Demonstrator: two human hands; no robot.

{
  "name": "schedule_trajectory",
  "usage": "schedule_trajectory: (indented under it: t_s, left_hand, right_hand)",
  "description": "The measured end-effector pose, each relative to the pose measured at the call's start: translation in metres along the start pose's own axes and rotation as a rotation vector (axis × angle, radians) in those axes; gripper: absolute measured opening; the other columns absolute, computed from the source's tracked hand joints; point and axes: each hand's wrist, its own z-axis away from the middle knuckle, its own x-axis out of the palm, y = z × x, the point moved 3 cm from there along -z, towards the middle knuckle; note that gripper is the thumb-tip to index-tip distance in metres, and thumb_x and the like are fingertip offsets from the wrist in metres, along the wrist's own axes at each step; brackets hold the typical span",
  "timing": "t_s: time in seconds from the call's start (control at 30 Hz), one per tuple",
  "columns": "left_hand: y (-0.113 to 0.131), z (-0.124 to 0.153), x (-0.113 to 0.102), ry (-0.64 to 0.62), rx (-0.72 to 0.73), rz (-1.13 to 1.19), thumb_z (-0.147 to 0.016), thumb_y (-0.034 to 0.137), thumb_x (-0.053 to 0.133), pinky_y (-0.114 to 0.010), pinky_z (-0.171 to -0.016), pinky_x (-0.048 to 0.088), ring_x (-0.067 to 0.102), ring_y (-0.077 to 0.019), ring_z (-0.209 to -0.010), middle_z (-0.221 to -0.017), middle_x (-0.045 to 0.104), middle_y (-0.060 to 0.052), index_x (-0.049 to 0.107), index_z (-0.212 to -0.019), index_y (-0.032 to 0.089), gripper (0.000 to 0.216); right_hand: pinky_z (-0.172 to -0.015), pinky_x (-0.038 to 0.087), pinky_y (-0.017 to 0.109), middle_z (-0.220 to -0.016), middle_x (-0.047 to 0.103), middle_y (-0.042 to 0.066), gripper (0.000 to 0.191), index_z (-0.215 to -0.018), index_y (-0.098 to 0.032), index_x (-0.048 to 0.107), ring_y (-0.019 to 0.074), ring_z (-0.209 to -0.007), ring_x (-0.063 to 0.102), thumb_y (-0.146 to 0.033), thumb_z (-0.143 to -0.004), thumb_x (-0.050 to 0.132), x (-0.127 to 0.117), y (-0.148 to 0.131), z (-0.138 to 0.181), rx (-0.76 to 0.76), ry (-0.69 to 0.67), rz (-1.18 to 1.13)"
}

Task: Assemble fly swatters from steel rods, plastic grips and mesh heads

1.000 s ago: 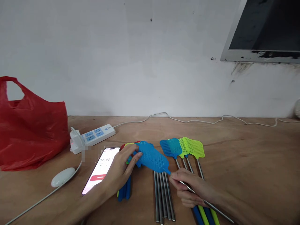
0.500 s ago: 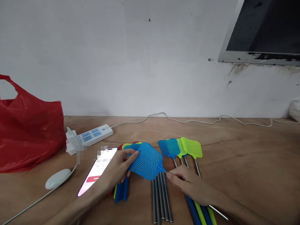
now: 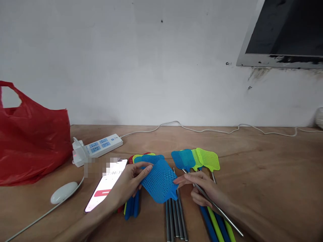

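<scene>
Two hands [image 3: 131, 183] — one phone [image 3: 107, 185], one red bag [image 3: 32, 137], one power strip [image 3: 97, 146].

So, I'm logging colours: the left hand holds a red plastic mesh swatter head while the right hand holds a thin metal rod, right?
Not quite. The head view shows the left hand holding a blue plastic mesh swatter head, not a red one. The right hand does hold a thin metal rod.

Bare hands [image 3: 128, 183], bare forearms

Left hand [image 3: 130, 188] grips blue swatter head [image 3: 159, 180]; right hand [image 3: 205, 191] holds metal rod [image 3: 214, 205].
</scene>
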Motion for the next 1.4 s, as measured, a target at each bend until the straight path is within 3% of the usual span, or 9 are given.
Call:
schedule_trajectory:
  t_s: [0.1,0.23,0.4,0.53,0.8,1.03,1.17,1.4]
  left_hand:
    - [0.002,0.001,-0.002,0.046,0.062,0.131,-0.087,0.062,0.055,-0.018,-0.033,0.036,0.045,-0.0094,-0.035,-0.063,0.060,0.006,0.051,-0.129,0.020,0.059]
    - [0.004,0.005,0.001,0.028,0.111,0.211,-0.086,0.057,0.061,-0.022,-0.040,0.047,0.059,-0.0129,-0.053,-0.092,0.070,-0.004,0.054,-0.129,0.021,0.056]
    - [0.000,0.007,0.006,-0.061,0.090,0.105,-0.089,0.052,0.059,-0.025,-0.049,0.051,0.056,-0.0125,-0.049,-0.066,0.067,0.000,0.070,-0.109,0.017,0.041]
    - [-0.001,0.003,0.000,-0.013,0.101,0.150,-0.088,0.049,0.061,-0.024,-0.052,0.051,0.058,-0.0129,-0.052,-0.065,0.068,0.000,0.074,-0.103,0.016,0.039]
    - [-0.006,-0.006,-0.026,0.159,0.105,-0.060,-0.085,0.055,0.059,-0.026,-0.050,0.052,0.066,-0.0201,-0.058,-0.062,0.070,-0.002,0.074,-0.105,0.014,0.048]
    - [-0.008,-0.008,-0.036,0.173,0.131,-0.335,-0.086,0.052,0.056,-0.027,-0.051,0.047,0.064,-0.0206,-0.056,-0.069,0.072,-0.002,0.075,-0.088,0.018,0.039]
    - [-0.002,-0.004,-0.034,0.194,0.198,-0.527,-0.085,0.045,0.058,-0.029,-0.057,0.040,0.058,-0.0204,-0.058,-0.069,0.071,-0.001,0.074,-0.081,0.021,0.029]
    - [0.002,0.000,-0.028,0.213,0.277,-0.698,-0.091,0.042,0.050,-0.028,-0.058,0.034,0.056,-0.0212,-0.059,-0.063,0.062,0.000,0.071,-0.086,0.022,0.030]
  right_hand:
    - [-0.031,0.012,0.022,-0.100,0.078,0.015,0.044,-0.096,-0.015,0.079,-0.0016,-0.025,0.027,-0.055,-0.082,0.066,-0.001,-0.004,0.000,-0.048,0.102,-0.048]
    - [-0.033,0.014,0.022,-0.114,0.075,0.018,0.041,-0.104,-0.018,0.079,-0.0019,-0.027,0.028,-0.051,-0.084,0.065,-0.004,-0.004,-0.001,-0.082,0.177,-0.089]
    - [-0.033,0.013,0.021,-0.116,0.074,0.018,0.041,-0.106,-0.018,0.078,-0.0026,-0.026,0.030,-0.051,-0.088,0.062,-0.003,0.001,-0.001,-0.069,0.091,-0.062]
    - [-0.032,0.014,0.021,-0.112,0.076,0.017,0.041,-0.105,-0.018,0.077,-0.0021,-0.026,0.029,-0.051,-0.088,0.061,0.000,0.001,0.000,-0.046,0.033,-0.067]
    - [-0.033,0.012,0.020,-0.094,0.079,0.014,0.039,-0.093,-0.014,0.077,-0.0018,-0.026,0.027,-0.050,-0.083,0.067,-0.009,0.000,-0.002,-0.092,0.205,-0.088]
    - [-0.033,0.013,0.021,-0.081,0.077,0.010,0.038,-0.088,-0.013,0.077,-0.0014,-0.025,0.028,-0.050,-0.082,0.068,-0.013,0.003,-0.005,-0.087,0.215,-0.086]
    - [-0.033,0.013,0.021,-0.064,0.069,0.003,0.038,-0.085,-0.013,0.076,-0.0001,-0.025,0.030,-0.050,-0.084,0.066,-0.012,0.004,-0.004,-0.102,0.183,-0.117]
    - [-0.035,0.017,0.021,-0.041,0.048,-0.005,0.048,-0.069,-0.015,0.069,0.0035,-0.029,0.030,-0.057,-0.089,0.058,-0.016,0.003,-0.003,-0.130,0.266,-0.129]
